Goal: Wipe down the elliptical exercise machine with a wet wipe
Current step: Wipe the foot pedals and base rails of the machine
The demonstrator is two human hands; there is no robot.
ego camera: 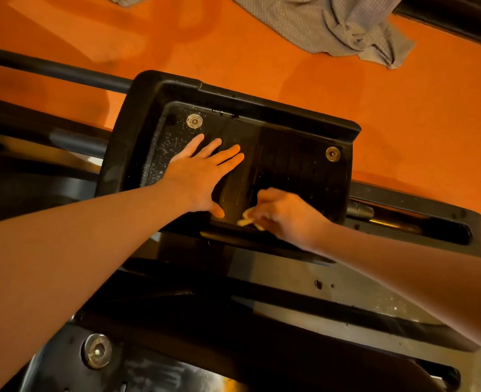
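The right hand [283,215] pinches the wipe [247,219] at the pedal's [290,165] near edge while the flat, open left hand [202,171] braces it; the dusty far-left corner risks being missed.

Crumpled wet wipe [246,219] on black pedal [290,171]

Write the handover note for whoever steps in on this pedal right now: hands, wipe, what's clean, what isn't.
Left hand: flat, fingers spread, pressing on the foot pedal to steady it.
Right hand: grips the bunched wet wipe at the pedal's near edge.
Done: the pedal's middle and right look dark and wet, apparently wiped.
Left: the speckled dusty strip along the pedal's left side, the raised rim, and seemingly the frame below, which shows specks.
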